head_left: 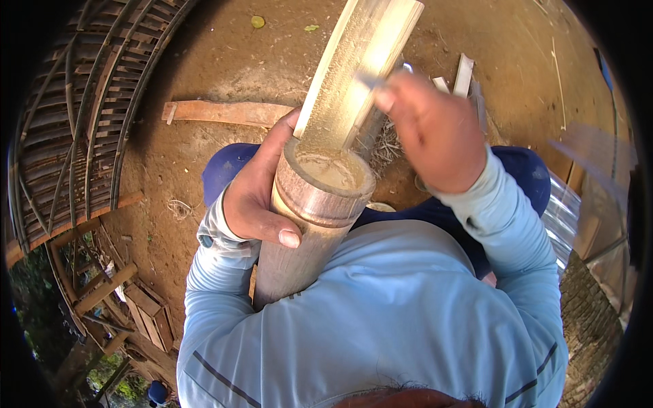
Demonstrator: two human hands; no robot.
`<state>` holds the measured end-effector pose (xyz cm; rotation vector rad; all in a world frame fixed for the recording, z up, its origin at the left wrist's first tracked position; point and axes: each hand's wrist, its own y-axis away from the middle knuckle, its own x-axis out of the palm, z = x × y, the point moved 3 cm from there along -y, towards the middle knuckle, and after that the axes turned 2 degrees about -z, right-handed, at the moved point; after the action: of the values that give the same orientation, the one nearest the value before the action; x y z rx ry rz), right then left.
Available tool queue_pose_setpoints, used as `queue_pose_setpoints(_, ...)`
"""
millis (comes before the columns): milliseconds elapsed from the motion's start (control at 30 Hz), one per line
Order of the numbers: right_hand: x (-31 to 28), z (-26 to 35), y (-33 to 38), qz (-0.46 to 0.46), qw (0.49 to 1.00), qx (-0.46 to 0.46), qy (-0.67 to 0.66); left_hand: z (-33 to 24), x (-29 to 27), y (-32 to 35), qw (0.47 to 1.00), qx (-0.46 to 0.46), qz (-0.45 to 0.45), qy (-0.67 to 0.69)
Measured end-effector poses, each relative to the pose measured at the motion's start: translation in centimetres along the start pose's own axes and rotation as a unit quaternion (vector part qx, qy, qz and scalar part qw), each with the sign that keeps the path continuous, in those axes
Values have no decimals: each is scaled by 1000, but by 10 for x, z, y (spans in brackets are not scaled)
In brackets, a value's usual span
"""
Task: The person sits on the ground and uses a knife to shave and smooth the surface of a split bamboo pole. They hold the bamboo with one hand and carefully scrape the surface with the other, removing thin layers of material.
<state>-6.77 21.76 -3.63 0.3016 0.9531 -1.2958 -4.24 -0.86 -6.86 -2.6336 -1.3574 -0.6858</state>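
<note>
A thick length of bamboo (299,258) leans against my body and points away from me. Its near part is a round tube with a node ring. Beyond a rounded rim with a pale node wall, the far part is cut to an open trough (357,75) with light inner wood. My left hand (262,194) wraps the bamboo from the left near that rim, thumb on top. My right hand (439,132) is closed above the trough's right edge. From its fingers sticks a short grey tool (369,80), smeared by motion; its kind cannot be made out.
A brown wooden strip (231,113) lies on the dirt ground ahead. Pale offcuts (464,76) and fibrous shavings (386,148) are beyond my knees. A slatted bamboo structure (102,88) stands at left, a wooden box (148,316) below it. Corrugated metal sheet (562,221) is at right.
</note>
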Motion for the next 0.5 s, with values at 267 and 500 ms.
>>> queue_pose_setpoints(267,1,0,-3,-13,1000,-10,-22,0,2,2,1000,-7,-7,12)
queue_pose_setpoints(500,11,0,5,51,998,-33,-24,1,0,3,1000,5,-6,7)
